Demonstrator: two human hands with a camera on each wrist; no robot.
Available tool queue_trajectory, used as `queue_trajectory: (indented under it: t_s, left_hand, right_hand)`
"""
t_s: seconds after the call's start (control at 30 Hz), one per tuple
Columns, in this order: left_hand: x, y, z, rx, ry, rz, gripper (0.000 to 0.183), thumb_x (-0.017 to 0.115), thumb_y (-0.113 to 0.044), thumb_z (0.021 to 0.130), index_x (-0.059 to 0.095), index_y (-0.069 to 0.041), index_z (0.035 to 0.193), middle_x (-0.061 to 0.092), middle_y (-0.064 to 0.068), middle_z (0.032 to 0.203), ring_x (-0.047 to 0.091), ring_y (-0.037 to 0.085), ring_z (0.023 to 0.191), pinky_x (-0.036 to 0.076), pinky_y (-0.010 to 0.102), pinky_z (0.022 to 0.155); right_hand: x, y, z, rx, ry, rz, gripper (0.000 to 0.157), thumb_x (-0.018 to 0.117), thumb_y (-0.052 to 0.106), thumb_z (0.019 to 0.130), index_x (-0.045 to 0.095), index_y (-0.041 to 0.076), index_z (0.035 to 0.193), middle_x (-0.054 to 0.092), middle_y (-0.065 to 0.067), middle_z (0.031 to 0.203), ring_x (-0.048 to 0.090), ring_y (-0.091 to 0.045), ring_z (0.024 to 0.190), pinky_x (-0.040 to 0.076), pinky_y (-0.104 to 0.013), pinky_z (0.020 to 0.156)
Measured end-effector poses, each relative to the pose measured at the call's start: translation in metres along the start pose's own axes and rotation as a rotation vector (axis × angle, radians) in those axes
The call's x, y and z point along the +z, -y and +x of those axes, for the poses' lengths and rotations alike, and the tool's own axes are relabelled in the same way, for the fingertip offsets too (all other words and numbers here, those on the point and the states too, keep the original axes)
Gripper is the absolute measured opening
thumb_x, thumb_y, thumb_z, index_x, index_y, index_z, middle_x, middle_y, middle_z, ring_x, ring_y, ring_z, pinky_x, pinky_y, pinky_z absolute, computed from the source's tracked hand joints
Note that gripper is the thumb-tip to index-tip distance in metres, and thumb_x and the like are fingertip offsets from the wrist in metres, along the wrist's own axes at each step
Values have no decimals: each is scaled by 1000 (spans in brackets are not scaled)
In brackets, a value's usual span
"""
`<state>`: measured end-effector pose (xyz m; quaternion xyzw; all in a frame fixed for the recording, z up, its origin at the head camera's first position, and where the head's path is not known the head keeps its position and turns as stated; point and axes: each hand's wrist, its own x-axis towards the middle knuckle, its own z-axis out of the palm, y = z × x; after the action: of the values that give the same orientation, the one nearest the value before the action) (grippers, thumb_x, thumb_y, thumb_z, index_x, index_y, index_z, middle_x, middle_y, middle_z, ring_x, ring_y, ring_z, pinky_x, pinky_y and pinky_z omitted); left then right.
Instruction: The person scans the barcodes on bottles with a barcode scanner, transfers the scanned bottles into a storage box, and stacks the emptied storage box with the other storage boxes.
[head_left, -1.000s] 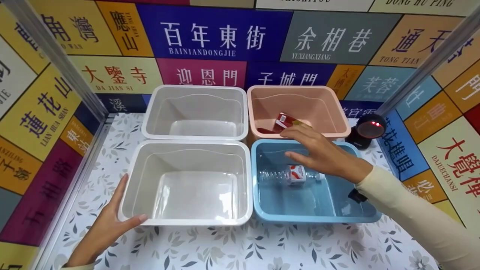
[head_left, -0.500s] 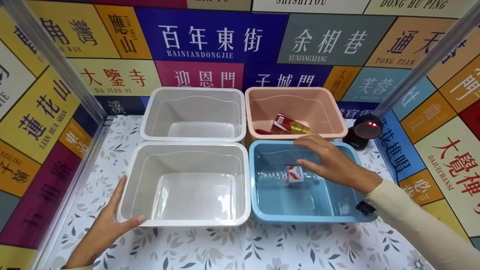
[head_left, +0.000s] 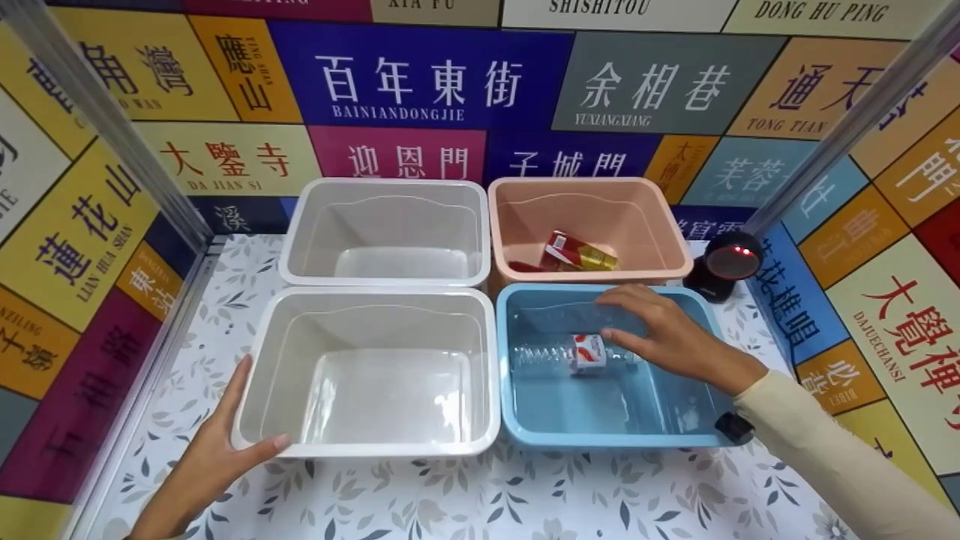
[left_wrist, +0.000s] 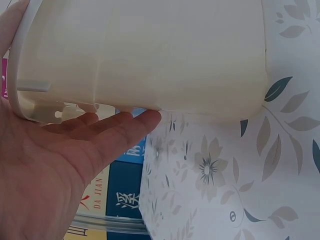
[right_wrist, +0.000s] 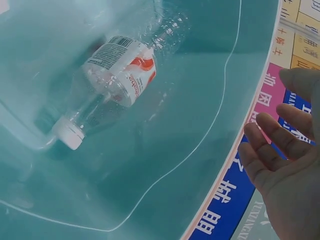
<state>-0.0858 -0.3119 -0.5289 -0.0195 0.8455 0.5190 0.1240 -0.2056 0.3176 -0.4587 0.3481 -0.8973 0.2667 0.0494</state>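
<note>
At the front left stands a white bin. My left hand rests on its left corner, thumb at the front rim. In the left wrist view the straight fingers lie along the bin's outer wall. My right hand hovers over the back right of the blue bin, fingers loosely bent with nothing in them. Below it a clear plastic bottle lies on its side in that bin. The right wrist view shows the bottle's white cap and its white and red label.
Behind the blue bin, a pink bin contains a red and gold box and another red item. A second white bin stands at the back left. Right of the pink bin is a black scanner with red lights. Printed panels enclose the table.
My right hand has drawn back from the edge of the pink bin, rightward over the blue bin, uncovering the red and gold box. My left hand stays at the white bin.
</note>
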Motion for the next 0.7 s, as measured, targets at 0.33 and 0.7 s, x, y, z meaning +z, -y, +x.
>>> queue_trajectory:
  t_s: [0.33, 0.7]
  left_hand:
    - [0, 2, 0, -2, -6, 12, 122, 85, -28, 98, -9, -49, 174, 4, 16, 185, 44, 45, 147, 48, 59, 110]
    - [1, 1, -1, 11, -10, 2, 123, 86, -27, 97, -7, -49, 174, 5, 17, 184, 44, 46, 146, 46, 62, 111]
  right_hand:
    - [-3, -10, 1, 63, 23, 17, 44, 83, 15, 101, 71, 5, 142, 69, -12, 145, 62, -30, 138, 52, -41, 116]
    - [-7, -19, 10, 122, 68, 28, 46, 83, 16, 101, 70, 5, 143, 70, -9, 145, 63, -33, 138, 52, -56, 114]
